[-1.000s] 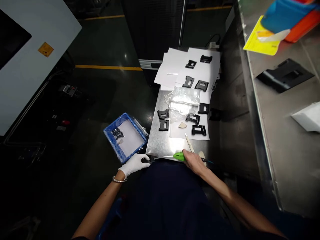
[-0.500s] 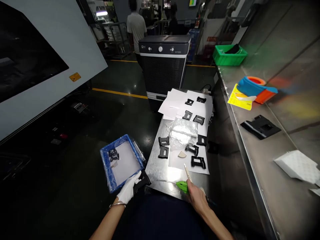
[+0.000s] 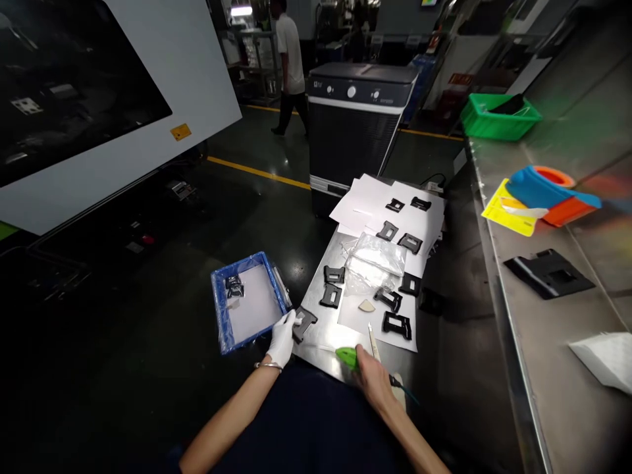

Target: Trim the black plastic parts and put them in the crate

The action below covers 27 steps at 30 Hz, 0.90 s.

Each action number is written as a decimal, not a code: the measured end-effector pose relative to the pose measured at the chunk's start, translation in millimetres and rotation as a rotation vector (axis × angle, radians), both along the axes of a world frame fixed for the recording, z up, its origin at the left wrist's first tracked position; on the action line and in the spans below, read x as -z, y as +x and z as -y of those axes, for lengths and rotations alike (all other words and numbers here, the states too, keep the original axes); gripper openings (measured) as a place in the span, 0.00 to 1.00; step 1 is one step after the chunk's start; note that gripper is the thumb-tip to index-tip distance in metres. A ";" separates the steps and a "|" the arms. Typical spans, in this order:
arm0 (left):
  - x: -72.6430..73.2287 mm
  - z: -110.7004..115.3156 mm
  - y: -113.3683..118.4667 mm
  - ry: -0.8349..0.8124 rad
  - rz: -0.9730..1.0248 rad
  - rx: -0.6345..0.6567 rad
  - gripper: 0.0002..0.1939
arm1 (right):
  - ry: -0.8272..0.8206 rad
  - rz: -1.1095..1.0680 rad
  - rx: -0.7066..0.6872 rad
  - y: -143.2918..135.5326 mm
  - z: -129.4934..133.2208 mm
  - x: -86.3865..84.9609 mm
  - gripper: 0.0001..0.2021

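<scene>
My left hand (image 3: 282, 340), in a white glove, grips a black plastic frame part (image 3: 305, 322) by its left side, over the near left corner of the metal table (image 3: 316, 309). My bare right hand (image 3: 372, 375) is closed around a green-handled tool (image 3: 347, 356) with a thin rod pointing left toward that part and a cord behind. Just beyond the right hand lies a cream-handled knife (image 3: 374, 343). Several similar black parts (image 3: 397, 324) lie on white paper and bare metal. A small beige wedge-shaped piece (image 3: 366, 306) sits among them.
Left of the table is a blue bin (image 3: 222, 322) holding a few black parts. Clear plastic bags (image 3: 376, 260) lie mid-table. At right runs a metal counter (image 3: 518, 316) with a green tray (image 3: 498, 122) and tape roll. A black-and-grey appliance (image 3: 353, 141) stands behind; a person (image 3: 291, 59) walks beyond.
My left hand has brought the black part up and right, flatter to view, over the table corner. The green tool has shifted slightly left. The view has swung left, and the background person has turned.
</scene>
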<state>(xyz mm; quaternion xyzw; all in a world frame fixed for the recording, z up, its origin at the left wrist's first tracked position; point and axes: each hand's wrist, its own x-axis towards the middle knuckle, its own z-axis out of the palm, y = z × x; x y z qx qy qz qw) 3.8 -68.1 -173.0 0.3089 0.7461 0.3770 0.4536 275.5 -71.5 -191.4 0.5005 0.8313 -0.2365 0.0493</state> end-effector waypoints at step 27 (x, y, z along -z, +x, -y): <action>-59.7 -18.0 -13.7 0.094 0.197 0.190 0.29 | 0.254 0.127 1.110 137.2 -92.8 75.9 0.31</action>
